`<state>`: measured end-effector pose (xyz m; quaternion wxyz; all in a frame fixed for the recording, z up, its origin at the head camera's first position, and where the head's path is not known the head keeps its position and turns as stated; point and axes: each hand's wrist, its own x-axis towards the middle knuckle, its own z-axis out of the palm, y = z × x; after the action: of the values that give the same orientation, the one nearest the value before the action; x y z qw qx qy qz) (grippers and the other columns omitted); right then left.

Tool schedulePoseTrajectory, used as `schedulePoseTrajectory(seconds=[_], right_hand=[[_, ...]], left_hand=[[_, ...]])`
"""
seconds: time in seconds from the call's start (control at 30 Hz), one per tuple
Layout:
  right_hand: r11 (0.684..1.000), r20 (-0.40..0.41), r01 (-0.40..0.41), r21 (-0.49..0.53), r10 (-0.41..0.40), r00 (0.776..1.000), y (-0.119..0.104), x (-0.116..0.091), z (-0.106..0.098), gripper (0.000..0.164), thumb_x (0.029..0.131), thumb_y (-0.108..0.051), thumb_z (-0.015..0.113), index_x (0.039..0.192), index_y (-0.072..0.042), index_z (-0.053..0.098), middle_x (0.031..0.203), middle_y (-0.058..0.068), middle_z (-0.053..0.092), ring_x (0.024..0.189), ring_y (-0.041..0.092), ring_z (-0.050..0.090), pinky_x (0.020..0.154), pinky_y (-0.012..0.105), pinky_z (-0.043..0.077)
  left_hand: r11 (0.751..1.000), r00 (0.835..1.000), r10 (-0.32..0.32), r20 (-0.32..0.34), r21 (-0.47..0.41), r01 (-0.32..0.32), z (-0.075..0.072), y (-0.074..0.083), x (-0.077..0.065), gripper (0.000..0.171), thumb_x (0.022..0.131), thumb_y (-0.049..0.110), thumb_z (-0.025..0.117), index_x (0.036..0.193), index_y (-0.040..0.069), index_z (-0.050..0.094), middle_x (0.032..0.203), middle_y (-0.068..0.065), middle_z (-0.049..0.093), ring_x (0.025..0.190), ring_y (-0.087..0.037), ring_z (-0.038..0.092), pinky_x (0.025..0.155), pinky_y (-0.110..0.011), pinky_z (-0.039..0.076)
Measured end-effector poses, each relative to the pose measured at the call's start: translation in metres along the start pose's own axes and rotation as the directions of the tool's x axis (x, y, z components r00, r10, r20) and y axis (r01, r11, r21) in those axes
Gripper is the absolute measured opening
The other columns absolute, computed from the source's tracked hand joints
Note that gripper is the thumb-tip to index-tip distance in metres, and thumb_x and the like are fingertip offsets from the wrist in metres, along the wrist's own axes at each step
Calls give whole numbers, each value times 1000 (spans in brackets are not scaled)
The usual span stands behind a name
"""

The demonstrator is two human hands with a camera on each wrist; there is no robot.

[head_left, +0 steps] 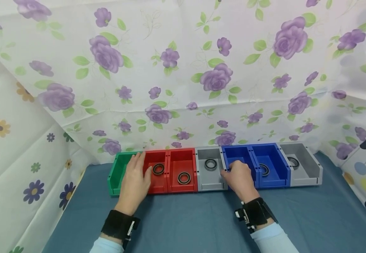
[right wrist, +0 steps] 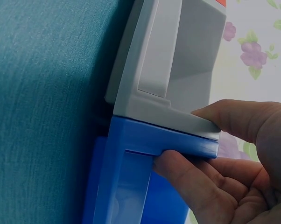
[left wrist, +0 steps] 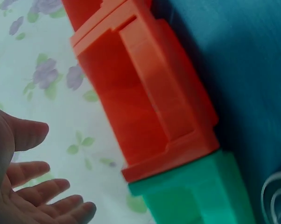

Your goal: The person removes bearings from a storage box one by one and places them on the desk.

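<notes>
Several open-fronted bins stand side by side in a row. My right hand (head_left: 240, 179) grips the adjoining side walls of the middle grey bin (head_left: 205, 186) and the left blue bin (right wrist: 131, 186). In the right wrist view, its thumb is on the grey side and its fingers reach into the blue side. My left hand (head_left: 135, 182) hovers with fingers extended over the green bin (head_left: 115, 175) and the left red bin (left wrist: 117, 102), covering part of both. Ring bearings lie in the left red bin (head_left: 158, 174), right red bin (head_left: 184, 183) and middle grey bin (head_left: 210, 169).
At the right end, the right blue bin (head_left: 271, 158) and the end grey bin (head_left: 309, 165) each hold a ring bearing. A blue cloth (head_left: 189, 221) covers the table. Floral sheeting (head_left: 183, 88) rises behind the row and along both sides.
</notes>
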<state>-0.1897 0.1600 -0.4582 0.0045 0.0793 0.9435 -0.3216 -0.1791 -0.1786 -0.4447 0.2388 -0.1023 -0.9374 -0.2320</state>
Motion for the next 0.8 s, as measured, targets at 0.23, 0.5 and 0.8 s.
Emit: schedulePoseTrajectory(seconds=[0.23,0.5,0.8], right_hand=[[1000,-6,8,6,-8,1000,1,0,1,39,83,-30,67,107,-1,65,101,14,63,66,14,56,52,28,47],[1000,11,-12,2,12,1000,0,1,0,41,84,-31,66,111,0,64,107,16,62,73,15,58,57,31,50],[1000,3,-14,27,14,1000,0,-1,1,38,83,-29,66,108,-1,65,100,13,62,67,15,57,53,28,48]], left_hand=[[1000,998,2,69,-6,-1,19,0,7,65,88,20,63,144,8,33,146,-15,30,134,-34,24,99,-50,32],[1000,992,15,126,-3,-14,33,-3,11,70,85,17,66,145,7,31,145,-17,30,134,-34,21,102,-49,27],[1000,969,-21,245,22,16,45,-4,14,73,85,17,66,147,11,27,148,-15,24,136,-34,18,102,-49,27]])
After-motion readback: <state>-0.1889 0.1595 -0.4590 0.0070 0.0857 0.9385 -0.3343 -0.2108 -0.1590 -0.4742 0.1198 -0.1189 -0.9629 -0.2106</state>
